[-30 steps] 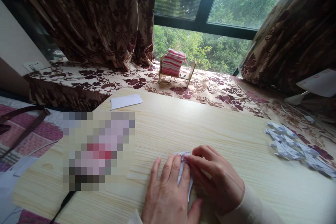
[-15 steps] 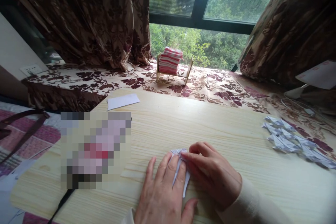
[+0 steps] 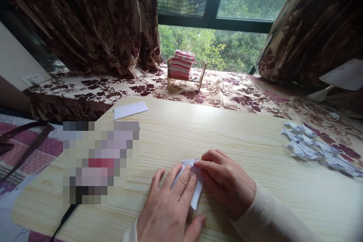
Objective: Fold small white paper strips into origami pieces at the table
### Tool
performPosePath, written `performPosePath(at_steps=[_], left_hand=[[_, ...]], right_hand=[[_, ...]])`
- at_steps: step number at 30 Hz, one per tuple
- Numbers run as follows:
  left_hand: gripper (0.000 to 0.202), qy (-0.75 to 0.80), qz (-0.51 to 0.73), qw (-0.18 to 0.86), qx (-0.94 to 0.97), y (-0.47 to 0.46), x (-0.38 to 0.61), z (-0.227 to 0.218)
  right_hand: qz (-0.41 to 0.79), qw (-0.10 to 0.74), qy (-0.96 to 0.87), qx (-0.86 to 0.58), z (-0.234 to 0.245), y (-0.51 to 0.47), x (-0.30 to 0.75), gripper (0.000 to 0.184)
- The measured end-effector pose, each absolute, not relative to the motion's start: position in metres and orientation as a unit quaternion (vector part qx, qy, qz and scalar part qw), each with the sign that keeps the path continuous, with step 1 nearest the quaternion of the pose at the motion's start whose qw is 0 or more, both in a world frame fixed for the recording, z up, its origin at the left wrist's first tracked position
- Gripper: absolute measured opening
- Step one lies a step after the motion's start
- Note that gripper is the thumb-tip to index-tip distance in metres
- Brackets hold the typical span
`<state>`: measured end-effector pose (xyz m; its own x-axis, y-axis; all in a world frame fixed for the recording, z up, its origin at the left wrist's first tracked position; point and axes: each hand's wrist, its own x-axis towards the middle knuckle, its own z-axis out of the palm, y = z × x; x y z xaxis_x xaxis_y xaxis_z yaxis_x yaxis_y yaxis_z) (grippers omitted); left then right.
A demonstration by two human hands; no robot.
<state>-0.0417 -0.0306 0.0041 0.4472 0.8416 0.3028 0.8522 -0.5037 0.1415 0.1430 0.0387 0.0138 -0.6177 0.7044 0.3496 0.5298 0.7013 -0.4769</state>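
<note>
A small white piece of folded paper point(image 3: 196, 195) lies on the pale wooden table in front of me. Its far end narrows into creased folds, while a straight strip runs toward me. My left hand point(image 3: 169, 206) lies over the paper with its fingers stretched out, pressing it down and hiding much of it. At the paper's upper right edge, my right hand point(image 3: 230, 181) has thumb and index finger together, pinching the folded corner. The exact fold under the fingertips is hidden.
Several folded white paper pieces point(image 3: 309, 143) sit at the table's right edge. A flat paper strip point(image 3: 130, 109) lies at the far left, near a blurred-out object point(image 3: 102, 162) with a black cord. Beyond the table point(image 3: 241, 132), a small wooden rack point(image 3: 202, 75) holds striped cloths point(image 3: 181, 65).
The paper has turned slightly, and more of its near strip shows. My left hand has shifted a little to the left, its index and middle fingers closer together. My right hand keeps its pinch.
</note>
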Motion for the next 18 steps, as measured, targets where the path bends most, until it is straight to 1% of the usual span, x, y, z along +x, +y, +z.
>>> performPosePath(at_steps=[4, 9, 18], left_hand=[[0.057, -0.478, -0.208, -0.005, -0.853, -0.026, -0.045, 0.000], [0.058, -0.458, -0.212, -0.003, -0.863, -0.023, -0.049, -0.004], [0.055, -0.455, -0.225, 0.012, -0.862, -0.026, -0.048, -0.010]], right_hand=[[0.159, 0.268, -0.884, -0.348, 0.012, 0.038, 0.143, 0.027], [0.158, 0.257, -0.887, -0.349, 0.013, 0.038, 0.143, 0.033], [0.145, 0.230, -0.891, -0.364, 0.016, 0.034, 0.140, 0.031]])
